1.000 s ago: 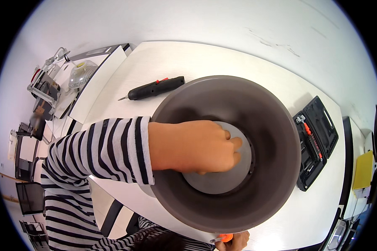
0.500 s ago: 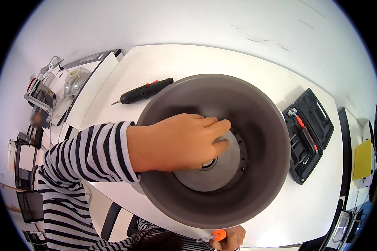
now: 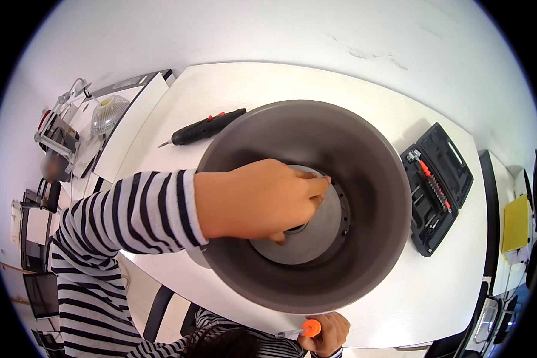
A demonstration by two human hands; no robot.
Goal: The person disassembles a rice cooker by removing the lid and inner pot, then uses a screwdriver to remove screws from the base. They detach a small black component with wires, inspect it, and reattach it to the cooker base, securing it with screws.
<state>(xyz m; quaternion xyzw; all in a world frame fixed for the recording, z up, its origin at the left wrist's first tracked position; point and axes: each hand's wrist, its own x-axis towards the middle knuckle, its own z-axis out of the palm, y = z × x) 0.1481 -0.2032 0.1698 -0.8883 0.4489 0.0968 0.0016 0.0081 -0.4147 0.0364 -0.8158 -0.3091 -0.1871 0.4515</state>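
A wide brownish-grey tub (image 3: 370, 262) stands with its mouth up, a grey metal disc (image 3: 304, 253) at its bottom. My left hand (image 3: 262, 200) reaches in from the left over that disc, knuckles up. Its fingers are curled downward; their tips, and whatever they may hold, are largely hidden beneath the hand. Just below the tub's near rim, my right hand (image 3: 331, 334) is closed around an orange-handled tool (image 3: 311, 327). A greyish part of this tool points left; its exact kind is not clear.
The tub is on a white table (image 3: 411, 298). A black cordless screwdriver (image 3: 206, 129) lies at the tub's far left. On the right, an opened black tool case (image 3: 435, 197) holds bits and an orange-handled tool. A side desk at left carries a wire-caged lamp (image 3: 108, 114).
My left hand has turned slightly, and its thumb now shows lower over the disc. My right hand appears a little higher with the orange-handled tool. The whole view has shifted slightly.
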